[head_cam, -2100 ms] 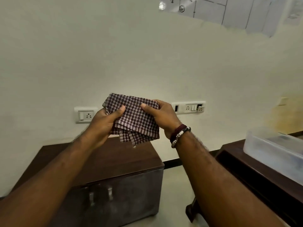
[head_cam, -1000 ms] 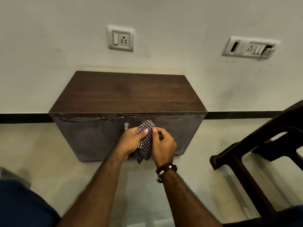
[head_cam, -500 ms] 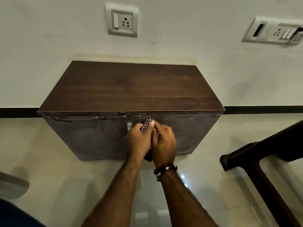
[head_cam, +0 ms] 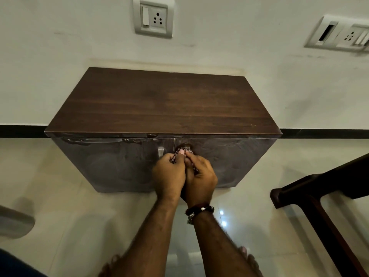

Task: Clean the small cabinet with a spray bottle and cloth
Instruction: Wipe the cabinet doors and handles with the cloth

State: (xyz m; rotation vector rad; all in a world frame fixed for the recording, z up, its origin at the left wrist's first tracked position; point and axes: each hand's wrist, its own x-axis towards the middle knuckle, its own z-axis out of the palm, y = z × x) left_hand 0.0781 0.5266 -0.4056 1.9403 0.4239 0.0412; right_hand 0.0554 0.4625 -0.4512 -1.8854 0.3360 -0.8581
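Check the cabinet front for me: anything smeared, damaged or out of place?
The cabinet front is streaked: cloudy swirls and runs show across the left door, thickest under the top edge. Both hands, left hand and right hand, grip the checked cloth bunched at the door seam. No visible damage.

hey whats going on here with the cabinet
A person is bent over a small cabinet that stands against the wall. Both hands, left hand and right hand, grip a bunched checked cloth and hold it at the top of the cabinet's front, near the seam between its two doors. The front looks streaked. No spray bottle is in view.
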